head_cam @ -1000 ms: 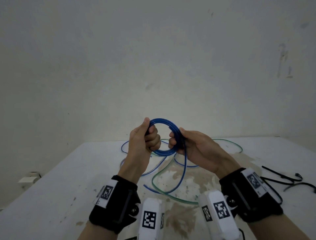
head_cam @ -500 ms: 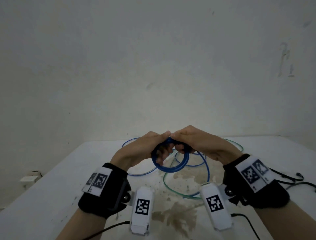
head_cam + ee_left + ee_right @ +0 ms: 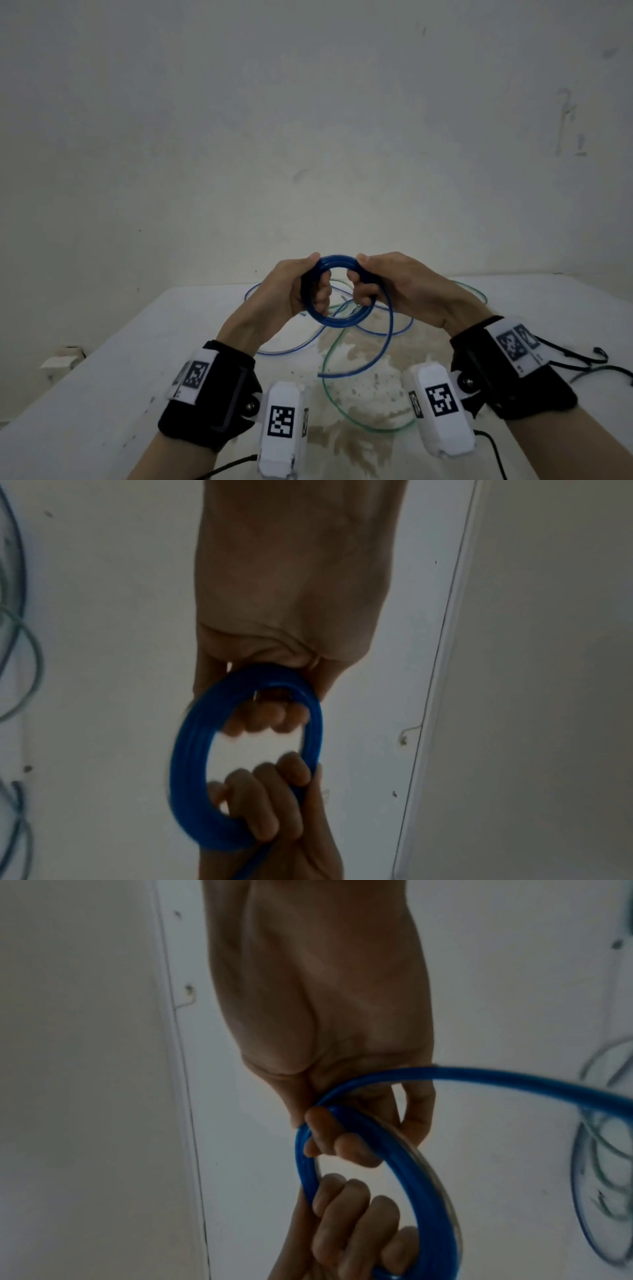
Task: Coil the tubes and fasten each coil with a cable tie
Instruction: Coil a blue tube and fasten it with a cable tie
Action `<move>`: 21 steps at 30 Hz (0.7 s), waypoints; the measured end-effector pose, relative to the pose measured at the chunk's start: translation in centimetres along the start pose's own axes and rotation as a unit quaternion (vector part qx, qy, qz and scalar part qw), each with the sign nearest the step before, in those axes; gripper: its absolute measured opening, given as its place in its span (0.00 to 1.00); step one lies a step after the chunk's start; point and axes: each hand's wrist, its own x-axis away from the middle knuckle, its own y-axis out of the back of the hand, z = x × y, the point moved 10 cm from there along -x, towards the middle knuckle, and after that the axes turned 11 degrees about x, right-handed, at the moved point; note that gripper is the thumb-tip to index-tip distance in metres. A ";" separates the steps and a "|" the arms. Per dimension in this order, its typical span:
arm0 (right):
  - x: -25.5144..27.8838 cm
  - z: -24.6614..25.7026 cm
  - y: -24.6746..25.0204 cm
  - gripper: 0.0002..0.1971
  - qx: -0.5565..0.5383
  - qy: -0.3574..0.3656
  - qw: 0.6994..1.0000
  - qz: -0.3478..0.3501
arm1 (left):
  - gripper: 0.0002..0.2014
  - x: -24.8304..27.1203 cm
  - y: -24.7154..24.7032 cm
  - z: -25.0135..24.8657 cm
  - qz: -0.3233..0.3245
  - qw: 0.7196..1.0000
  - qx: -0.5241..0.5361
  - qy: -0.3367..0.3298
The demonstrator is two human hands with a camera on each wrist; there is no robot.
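I hold a small coil of blue tube [image 3: 337,320] upright above the table, one hand on each side. My left hand [image 3: 301,291] grips its left side, fingers curled through the ring. My right hand [image 3: 376,284] grips the right side the same way. A loose blue tail [image 3: 390,335] hangs from the right hand and ends just above the table. In the left wrist view the coil [image 3: 192,750] sits between my left fingers [image 3: 267,718] and my right fingers [image 3: 267,791]. In the right wrist view the tail [image 3: 514,1080] leaves the coil [image 3: 421,1164] to the right.
On the white, stained table [image 3: 137,377] lie a loose green tube [image 3: 329,377] and another blue tube [image 3: 281,350], sprawled under my hands. Several black cable ties [image 3: 582,363] lie at the right edge. A bare wall stands close behind the table.
Both hands rolled over the coil, dipped towards the table, then came back up. The coil stands upright again and the hanging blue tail is shorter.
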 end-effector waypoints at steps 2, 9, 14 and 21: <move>0.2 0.5 -0.2 0.15 0.070 -0.003 0.997 0.011 | 0.20 0.0 -0.1 -0.1 0.026 0.999 -0.030 0.009; -0.1 1.4 -0.4 0.18 0.151 -0.007 0.988 0.025 | 0.21 -0.4 -1.7 0.1 0.058 0.993 -0.073 0.072; 0.1 1.2 0.9 0.21 0.111 0.012 0.993 -0.034 | 0.21 -0.8 -1.0 -0.8 -0.001 1.000 0.022 0.017; 1.1 1.0 2.0 0.17 0.042 0.085 0.985 -0.145 | 0.22 -0.5 -0.8 -1.0 -0.020 0.997 0.074 -0.021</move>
